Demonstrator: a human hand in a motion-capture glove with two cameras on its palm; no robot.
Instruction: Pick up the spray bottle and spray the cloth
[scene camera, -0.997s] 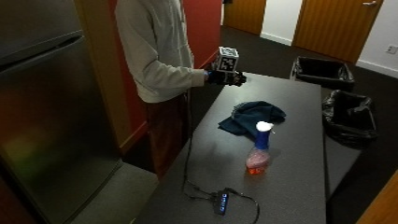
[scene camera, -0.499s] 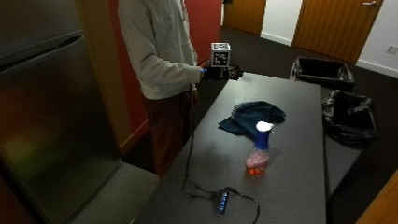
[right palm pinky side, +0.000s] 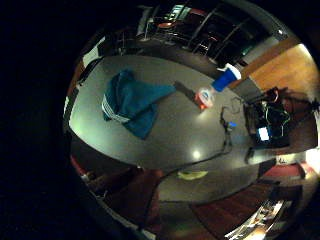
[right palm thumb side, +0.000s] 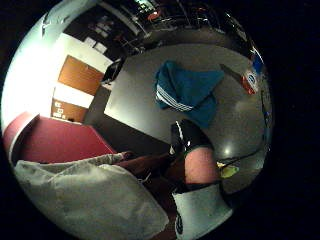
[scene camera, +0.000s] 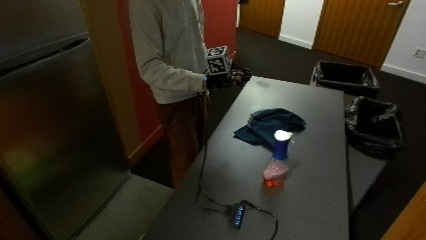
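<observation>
Person stands at the far corner of a dark worktop (scene camera: 313, 200). Gloved right hand (scene camera: 225, 79) is held at chest height over the worktop's edge, gripping nothing; can't tell how far its fingers are curled. Spray bottle (scene camera: 277, 160) stands upright mid-worktop, just beside a crumpled blue cloth (scene camera: 269, 125), well apart from the hand. Best approach, I'd say: reach past the cloth, wrap the bottle's neck w/ a finger on the trigger. Vs. a moment ago, the hand sits slightly higher; bottle and cloth unmoved.
</observation>
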